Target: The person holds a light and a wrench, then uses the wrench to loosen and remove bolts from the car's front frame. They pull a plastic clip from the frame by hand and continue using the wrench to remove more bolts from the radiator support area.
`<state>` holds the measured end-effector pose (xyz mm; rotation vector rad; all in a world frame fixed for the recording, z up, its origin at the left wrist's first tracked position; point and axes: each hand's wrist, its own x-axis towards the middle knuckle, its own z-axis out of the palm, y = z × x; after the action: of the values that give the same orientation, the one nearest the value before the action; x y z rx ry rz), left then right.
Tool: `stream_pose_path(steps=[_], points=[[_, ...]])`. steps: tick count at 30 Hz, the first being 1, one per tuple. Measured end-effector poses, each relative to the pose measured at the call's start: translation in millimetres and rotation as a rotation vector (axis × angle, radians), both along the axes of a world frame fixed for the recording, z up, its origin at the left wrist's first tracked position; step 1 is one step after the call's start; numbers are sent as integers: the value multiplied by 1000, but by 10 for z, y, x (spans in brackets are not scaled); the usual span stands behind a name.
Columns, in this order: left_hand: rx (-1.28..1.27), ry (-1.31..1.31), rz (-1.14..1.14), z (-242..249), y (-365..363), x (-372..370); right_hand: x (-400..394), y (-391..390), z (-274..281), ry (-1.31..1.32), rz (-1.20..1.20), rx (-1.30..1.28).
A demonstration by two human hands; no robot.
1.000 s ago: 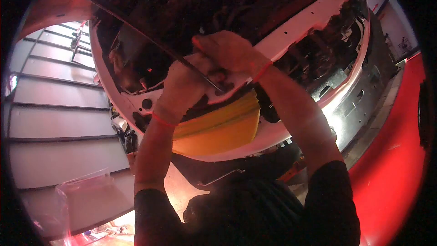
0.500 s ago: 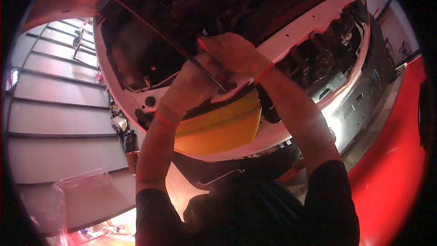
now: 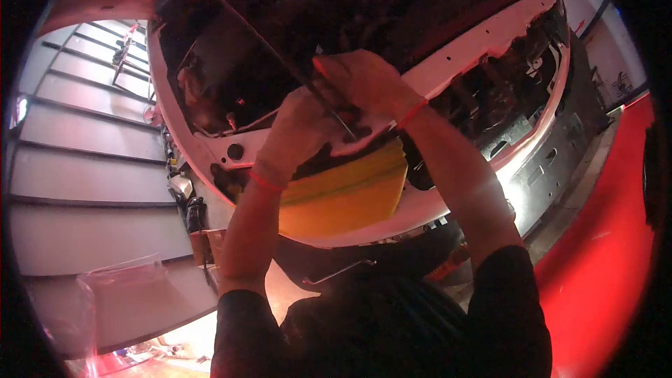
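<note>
Both hands wear light gloves with red cuffs and are close together over the front edge of a vehicle's open engine bay [image 3: 280, 24]. My left hand [image 3: 301, 129] is bent around the lower part of a long thin dark rod [image 3: 241, 19], beside its tip. My right hand [image 3: 371, 84] is curled just right of the rod; what its fingers hold is too dark to make out. Below the hands, a yellow sheet [image 3: 343, 192] lies against the white front panel. The rod slants up to the top left.
A wrench-like metal tool [image 3: 339, 272] rests on the dark surface near my body. At the right is a large red surface [image 3: 595, 259]. Clear plastic [image 3: 122, 273] stands at the lower left, near a cardboard box [image 3: 203, 245].
The view has shifted slightly, and the left forearm appears a little further right. Both hands keep nearly the same place at the rod's lower end.
</note>
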<state>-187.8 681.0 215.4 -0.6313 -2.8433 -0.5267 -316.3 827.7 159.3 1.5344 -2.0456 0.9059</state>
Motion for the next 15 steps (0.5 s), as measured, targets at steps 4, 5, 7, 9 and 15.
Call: stream_pose_path(steps=[4,5,7,9,15], points=[[140,-69,29,-48,-17,-35,14,-5,46,-25,-15,50],[165,-12,-16,-72,-28,-43,2,-10,26,-43,0,26],[191,49,-69,-59,-19,-42,49,26,124,-57,7,3],[229,-58,-48,-20,-11,-25,103,49,229,-373,14,127],[238,-80,62,108,183,67,36,-85,70,-82,-52,35]])
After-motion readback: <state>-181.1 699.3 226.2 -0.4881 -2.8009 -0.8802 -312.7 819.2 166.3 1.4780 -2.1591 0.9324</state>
